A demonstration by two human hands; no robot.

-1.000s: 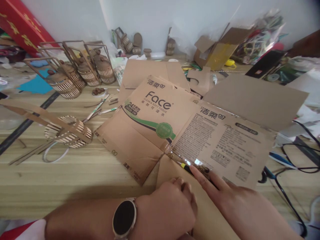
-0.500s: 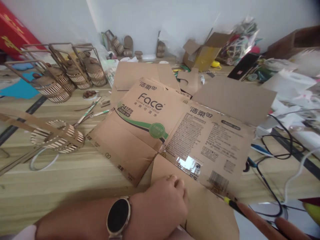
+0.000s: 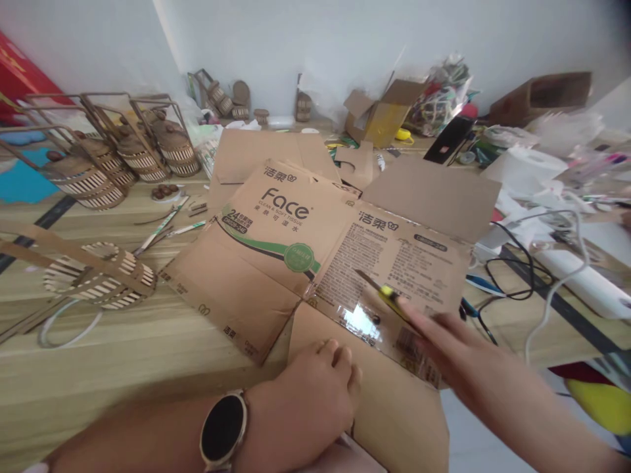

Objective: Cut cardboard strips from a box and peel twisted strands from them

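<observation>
A flattened cardboard box (image 3: 276, 230) with printed panels lies unfolded across the wooden table. My left hand (image 3: 315, 387), with a watch (image 3: 223, 430) on its wrist, presses on the box's near flap (image 3: 399, 414); its fingers are curled together, and anything beneath them is hidden. My right hand (image 3: 458, 348) grips a yellow and black utility knife (image 3: 393, 299). The knife's blade is out and points up and left over the panel with small print. Whether the blade touches the cardboard cannot be told.
Woven baskets with tall handles (image 3: 142, 154) stand at the back left, and another basket (image 3: 106, 274) lies nearer. Behind are a small open box (image 3: 382, 112) and a bagged bundle. Cables (image 3: 532, 263) and a white power strip (image 3: 586, 282) are at the right.
My right hand has come further into view, moving up and left with the knife from the near flap's edge to above the printed panel. My left hand remains on the flap. The view has shifted slightly.
</observation>
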